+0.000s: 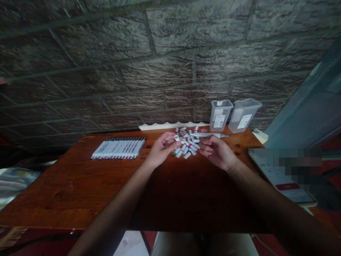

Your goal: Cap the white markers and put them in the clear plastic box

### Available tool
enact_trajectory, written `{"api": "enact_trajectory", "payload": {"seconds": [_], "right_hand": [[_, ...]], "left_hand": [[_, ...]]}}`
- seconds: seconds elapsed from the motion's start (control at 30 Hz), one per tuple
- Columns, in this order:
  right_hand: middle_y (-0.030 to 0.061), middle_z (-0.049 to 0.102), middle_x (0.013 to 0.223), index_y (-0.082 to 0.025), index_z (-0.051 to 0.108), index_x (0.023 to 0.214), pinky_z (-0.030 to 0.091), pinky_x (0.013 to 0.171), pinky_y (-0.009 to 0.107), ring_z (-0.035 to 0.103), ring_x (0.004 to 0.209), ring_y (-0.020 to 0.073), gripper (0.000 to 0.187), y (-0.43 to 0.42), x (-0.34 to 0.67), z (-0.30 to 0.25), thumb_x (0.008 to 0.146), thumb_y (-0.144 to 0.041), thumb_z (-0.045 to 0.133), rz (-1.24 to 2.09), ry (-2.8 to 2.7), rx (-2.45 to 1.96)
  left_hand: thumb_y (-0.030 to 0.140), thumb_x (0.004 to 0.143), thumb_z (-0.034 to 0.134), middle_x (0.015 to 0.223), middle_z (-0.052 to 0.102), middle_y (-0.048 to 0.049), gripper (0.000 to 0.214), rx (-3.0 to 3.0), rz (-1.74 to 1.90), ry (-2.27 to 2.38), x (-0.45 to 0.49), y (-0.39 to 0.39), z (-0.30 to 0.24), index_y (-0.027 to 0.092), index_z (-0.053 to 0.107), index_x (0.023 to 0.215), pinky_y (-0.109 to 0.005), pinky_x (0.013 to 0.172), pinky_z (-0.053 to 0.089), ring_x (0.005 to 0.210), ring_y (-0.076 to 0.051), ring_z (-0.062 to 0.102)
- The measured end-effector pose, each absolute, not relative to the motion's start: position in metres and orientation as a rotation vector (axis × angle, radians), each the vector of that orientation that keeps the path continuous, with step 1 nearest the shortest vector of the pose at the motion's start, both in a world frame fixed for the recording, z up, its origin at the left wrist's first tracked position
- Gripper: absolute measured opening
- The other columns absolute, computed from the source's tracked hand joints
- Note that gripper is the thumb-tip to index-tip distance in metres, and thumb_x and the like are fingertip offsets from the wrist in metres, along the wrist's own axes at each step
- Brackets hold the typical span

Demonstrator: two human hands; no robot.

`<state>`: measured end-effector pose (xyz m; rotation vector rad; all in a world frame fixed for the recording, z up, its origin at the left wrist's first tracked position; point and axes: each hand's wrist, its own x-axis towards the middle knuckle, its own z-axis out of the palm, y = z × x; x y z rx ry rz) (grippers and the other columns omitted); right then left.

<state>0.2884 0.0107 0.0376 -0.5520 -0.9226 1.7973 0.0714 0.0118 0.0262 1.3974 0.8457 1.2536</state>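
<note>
My left hand (163,148) is closed, pinching a white marker cap (176,137) with a green end between thumb and fingers. My right hand (217,152) is closed around a white marker (218,135), which lies roughly level with its grey tip pointing right. Between and beneath both hands is a loose pile of white marker caps (185,149) with variously coloured ends. My fingers hide part of the pile. To the left, a neat row of white markers (117,148) lies side by side on the wooden table (170,199).
Two clear plastic containers (220,115) with labels stand at the back right against the brick wall (170,71). A white wavy-edged strip (165,126) runs along the table's back edge. A tablet (287,185) with a lit screen lies at the right edge.
</note>
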Motion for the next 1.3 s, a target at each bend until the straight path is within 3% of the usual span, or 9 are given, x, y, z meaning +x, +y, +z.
{"api": "enact_trajectory", "payload": {"seconds": [0.13,0.23,0.37,0.6,0.8,0.9,1.13,1.3], "right_hand": [[-0.0091,0.027,0.057,-0.021,0.060,0.093,0.017,0.042,0.020,0.014,0.045,0.0067,0.018,0.007,0.285,0.040,0.077,-0.027,0.060,1.756,-0.994,-0.524],[-0.0081,0.034,0.056,-0.020,0.063,0.096,0.018,0.041,0.021,0.020,0.044,0.0061,0.026,0.005,0.282,0.041,0.084,-0.043,0.060,1.605,-1.080,-0.544],[-0.0049,0.046,0.061,-0.020,0.064,0.086,0.026,0.042,0.021,0.033,0.048,0.0067,0.031,0.005,0.281,0.038,0.081,-0.050,0.065,1.337,-1.230,-0.683],[-0.0001,0.059,0.073,-0.021,0.067,0.092,0.042,0.052,0.023,0.050,0.059,0.0106,0.028,0.000,0.280,0.035,0.083,-0.048,0.062,1.098,-1.442,-0.733],[0.0047,0.067,0.085,-0.022,0.067,0.095,0.047,0.058,0.026,0.060,0.071,0.0159,0.025,-0.002,0.280,0.029,0.087,-0.044,0.059,0.925,-1.616,-0.789],[0.0057,0.070,0.090,-0.021,0.068,0.096,0.045,0.054,0.027,0.059,0.064,0.0147,0.025,-0.003,0.282,0.027,0.088,-0.042,0.058,0.823,-1.718,-0.831],[0.0051,0.073,0.082,-0.020,0.068,0.092,0.046,0.054,0.027,0.060,0.058,0.0153,0.018,-0.007,0.286,0.034,0.088,-0.035,0.058,0.578,-1.853,-0.875],[0.0019,0.066,0.065,-0.019,0.066,0.083,0.044,0.052,0.026,0.058,0.055,0.0142,0.016,-0.002,0.291,0.035,0.085,-0.034,0.060,0.513,-1.681,-0.922]], "left_hand": [[0.027,0.070,0.079,0.086,0.071,-0.0032,0.037,1.502,1.246,0.907,0.074,0.010,0.024,0.017,0.063,0.102,-0.023,0.065,0.048,0.072,-0.012,0.063],[0.029,0.071,0.079,0.082,0.071,-0.0040,0.033,1.586,1.251,0.983,0.074,0.008,0.021,0.015,0.067,0.099,-0.025,0.067,0.049,0.070,-0.013,0.063],[0.030,0.070,0.079,0.081,0.070,-0.0055,0.028,1.772,1.270,1.066,0.073,0.007,0.018,0.015,0.070,0.092,-0.026,0.068,0.049,0.073,-0.015,0.063],[0.031,0.073,0.077,0.084,0.069,-0.0049,0.020,1.959,1.299,1.112,0.077,0.004,0.020,0.017,0.071,0.088,-0.023,0.063,0.044,0.070,-0.013,0.058],[0.031,0.076,0.074,0.074,0.063,-0.0020,0.020,2.057,1.311,1.137,0.076,0.003,0.020,0.019,0.071,0.091,-0.023,0.060,0.043,0.063,-0.012,0.055],[0.031,0.079,0.071,0.079,0.064,-0.0033,0.018,2.146,1.316,1.170,0.075,0.002,0.021,0.019,0.071,0.092,-0.023,0.061,0.045,0.066,-0.012,0.056],[0.029,0.082,0.068,0.086,0.066,-0.0054,0.012,2.201,1.333,1.130,0.078,-0.003,0.024,0.021,0.073,0.090,-0.025,0.064,0.047,0.075,-0.015,0.060],[0.030,0.079,0.071,0.083,0.065,-0.0041,0.012,2.146,1.471,1.216,0.072,0.000,0.027,0.021,0.073,0.088,-0.026,0.064,0.047,0.069,-0.014,0.057]]}}
